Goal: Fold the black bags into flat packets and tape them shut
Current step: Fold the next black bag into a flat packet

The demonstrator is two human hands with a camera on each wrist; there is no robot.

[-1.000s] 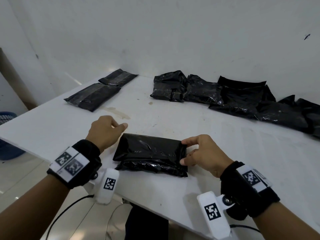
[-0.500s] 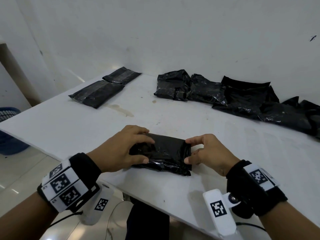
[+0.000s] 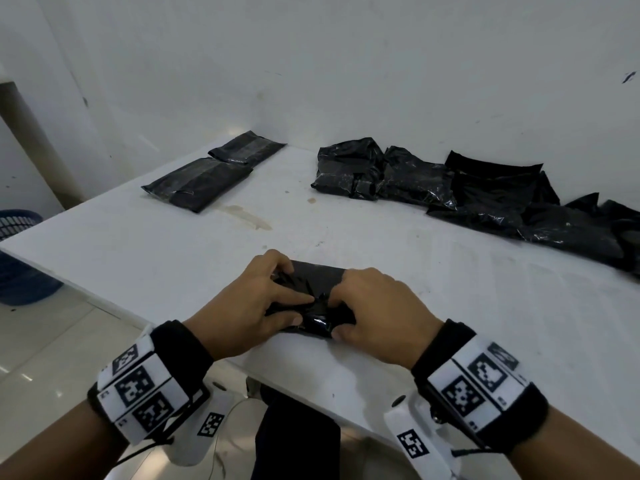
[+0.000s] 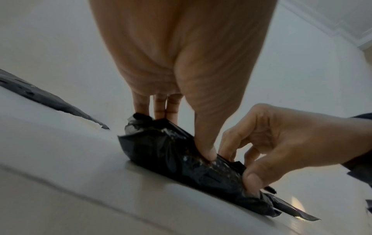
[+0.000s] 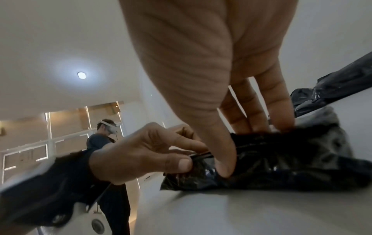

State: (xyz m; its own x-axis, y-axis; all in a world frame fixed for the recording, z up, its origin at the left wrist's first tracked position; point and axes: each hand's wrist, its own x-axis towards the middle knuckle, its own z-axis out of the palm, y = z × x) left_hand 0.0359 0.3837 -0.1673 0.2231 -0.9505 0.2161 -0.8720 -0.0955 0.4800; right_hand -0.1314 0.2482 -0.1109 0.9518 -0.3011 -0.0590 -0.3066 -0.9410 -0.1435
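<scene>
A crumpled black bag [image 3: 317, 277] lies on the white table [image 3: 173, 258] close to its front edge. My left hand [image 3: 298, 306] grips its left half, fingers over the far edge and thumb dug into the near side. From the right, my right hand [image 3: 341, 315] pinches the other half, so the two hands almost meet at the middle. The left wrist view has the left thumb [image 4: 205, 151] sunk into the bag [image 4: 161, 152] and the right hand [image 4: 261, 159] pinching beside it. In the right wrist view the bag [image 5: 281, 167] bulges under the right fingers [image 5: 259, 120].
Two flat taped packets [image 3: 197, 183] [image 3: 247, 152] lie at the back left. Loose black bags [image 3: 485, 195] are piled along the wall at the back right. A blue basket [image 3: 17, 258] stands on the floor at left. Another person [image 5: 104, 136] stands in the distance.
My left hand came from beside the bag onto it. Both hands have drawn together toward the middle, and the bag is bunched narrower between them.
</scene>
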